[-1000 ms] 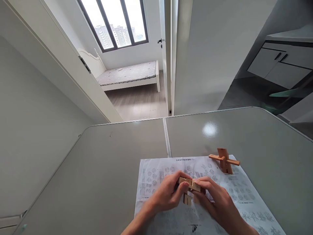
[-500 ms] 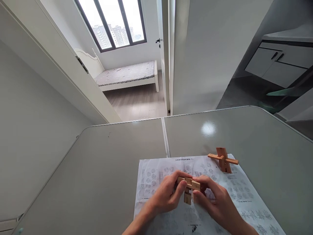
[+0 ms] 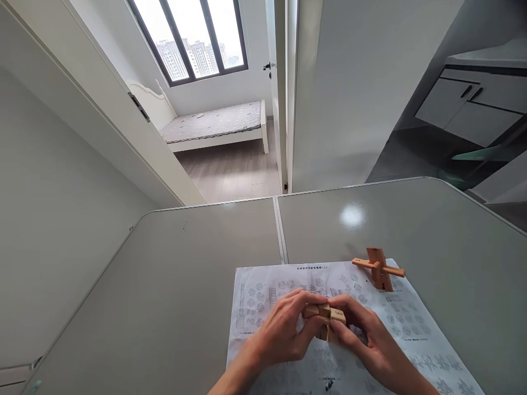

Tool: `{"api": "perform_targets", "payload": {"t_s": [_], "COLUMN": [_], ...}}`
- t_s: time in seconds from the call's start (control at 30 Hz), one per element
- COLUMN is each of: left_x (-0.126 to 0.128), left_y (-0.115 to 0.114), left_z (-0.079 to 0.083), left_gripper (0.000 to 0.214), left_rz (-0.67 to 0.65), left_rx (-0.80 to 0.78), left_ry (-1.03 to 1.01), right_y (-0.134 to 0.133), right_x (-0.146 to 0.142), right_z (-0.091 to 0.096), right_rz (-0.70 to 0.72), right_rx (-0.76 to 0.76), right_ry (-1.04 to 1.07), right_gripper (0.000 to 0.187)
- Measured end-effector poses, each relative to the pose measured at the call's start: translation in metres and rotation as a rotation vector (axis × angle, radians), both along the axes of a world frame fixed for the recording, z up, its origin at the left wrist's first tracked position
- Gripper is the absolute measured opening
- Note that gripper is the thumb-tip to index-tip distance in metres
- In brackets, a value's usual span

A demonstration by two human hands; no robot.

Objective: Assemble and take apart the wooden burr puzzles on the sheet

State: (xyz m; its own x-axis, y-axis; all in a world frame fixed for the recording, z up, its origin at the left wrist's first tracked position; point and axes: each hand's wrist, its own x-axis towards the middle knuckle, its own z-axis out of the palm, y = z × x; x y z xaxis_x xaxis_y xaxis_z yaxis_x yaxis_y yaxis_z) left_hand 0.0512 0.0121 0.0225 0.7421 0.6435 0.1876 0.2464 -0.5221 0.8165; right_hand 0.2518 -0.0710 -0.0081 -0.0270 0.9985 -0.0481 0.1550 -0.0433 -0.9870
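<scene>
Between my two hands is a light wooden interlocking puzzle [image 3: 337, 315] made of several block pieces, held above a printed sheet. My left hand [image 3: 284, 329] grips its left side, thumb in front and fingers over the top. On the other side my right hand [image 3: 366, 340] pinches the right end block, which bears a dark mark. Fingers hide much of the puzzle, and a lower piece shows beneath the thumbs. The white instruction sheet [image 3: 251, 318], covered in small drawings, lies under both hands.
A darker orange-brown wooden cross-shaped puzzle [image 3: 377, 269] stands at the sheet's top right corner. The grey table [image 3: 197, 285] has a seam [image 3: 280, 230] running away from me. Beyond its far edge are a doorway and a bed [image 3: 218, 123].
The puzzle has turned and tilted in my hands. Its hanging lower piece now shows less, and the marked end block faces up more. Both hands stay closed on it.
</scene>
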Motion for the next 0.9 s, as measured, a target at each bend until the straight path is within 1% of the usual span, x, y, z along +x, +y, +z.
{"api": "perform_targets", "payload": {"t_s": [0.1, 0.2, 0.3, 0.4, 0.43, 0.47, 0.53, 0.57, 0.6, 0.73, 0.83, 0.9], "left_x": [-0.001, -0.002, -0.001, 0.000, 0.001, 0.001, 0.002, 0.002, 0.002, 0.003, 0.002, 0.001], "left_y": [0.000, 0.001, 0.002, 0.002, 0.002, 0.002, 0.002, 0.002, 0.002, 0.002, 0.003, 0.004], "left_z": [-0.001, -0.001, -0.001, -0.005, -0.007, -0.009, -0.014, -0.015, -0.016, -0.014, -0.011, -0.009], "left_gripper": [0.025, 0.023, 0.023, 0.027, 0.033, 0.044, 0.075, 0.083, 0.086, 0.075, 0.075, 0.073], "left_rz": [-0.001, -0.012, -0.010, 0.044, 0.065, 0.079, 0.078, 0.074, 0.071, 0.060, 0.044, 0.052], "left_rx": [0.024, 0.012, -0.044, -0.134, -0.161, -0.187, -0.235, -0.255, -0.276, -0.361, -0.399, -0.402], "left_ry": [-0.008, -0.009, -0.018, 0.027, 0.042, 0.049, 0.028, 0.016, 0.002, -0.020, -0.023, -0.040], "right_y": [0.000, 0.000, 0.002, 0.004, 0.005, 0.006, 0.007, 0.007, 0.007, 0.007, 0.004, 0.001], "right_x": [0.001, 0.002, 0.001, -0.001, -0.002, -0.003, -0.003, -0.003, -0.003, 0.000, -0.001, -0.004], "right_z": [0.004, 0.006, 0.007, 0.009, 0.009, 0.010, 0.012, 0.013, 0.013, 0.013, 0.011, 0.008], "right_rz": [0.036, 0.050, 0.041, 0.062, 0.066, 0.054, -0.003, -0.029, -0.048, -0.062, -0.068, -0.098], "right_rx": [-0.004, -0.005, -0.024, -0.070, -0.088, -0.110, -0.156, -0.182, -0.205, -0.226, -0.195, -0.155], "right_ry": [0.043, 0.054, 0.075, 0.150, 0.187, 0.225, 0.293, 0.318, 0.336, 0.362, 0.333, 0.291], "right_gripper": [0.028, 0.028, 0.030, 0.033, 0.035, 0.037, 0.042, 0.044, 0.046, 0.046, 0.044, 0.042]}}
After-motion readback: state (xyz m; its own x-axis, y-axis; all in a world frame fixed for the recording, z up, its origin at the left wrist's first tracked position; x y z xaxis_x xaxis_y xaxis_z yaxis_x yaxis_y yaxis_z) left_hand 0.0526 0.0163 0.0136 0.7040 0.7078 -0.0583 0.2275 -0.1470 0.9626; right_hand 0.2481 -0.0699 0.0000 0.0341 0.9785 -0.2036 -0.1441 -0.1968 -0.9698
